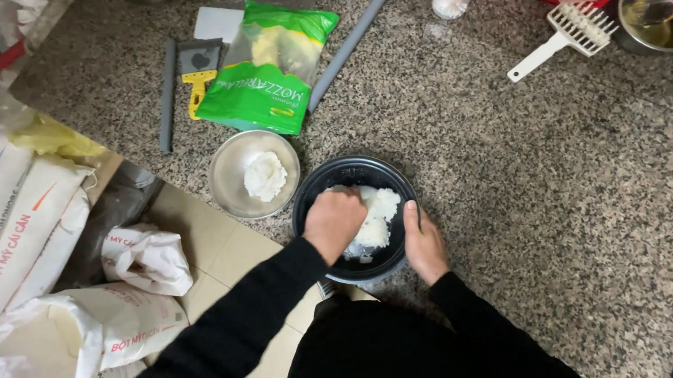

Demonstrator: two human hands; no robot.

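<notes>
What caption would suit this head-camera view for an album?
Left hand presses into white dough in a black pot, right hand on its rim, granite counter.
</notes>
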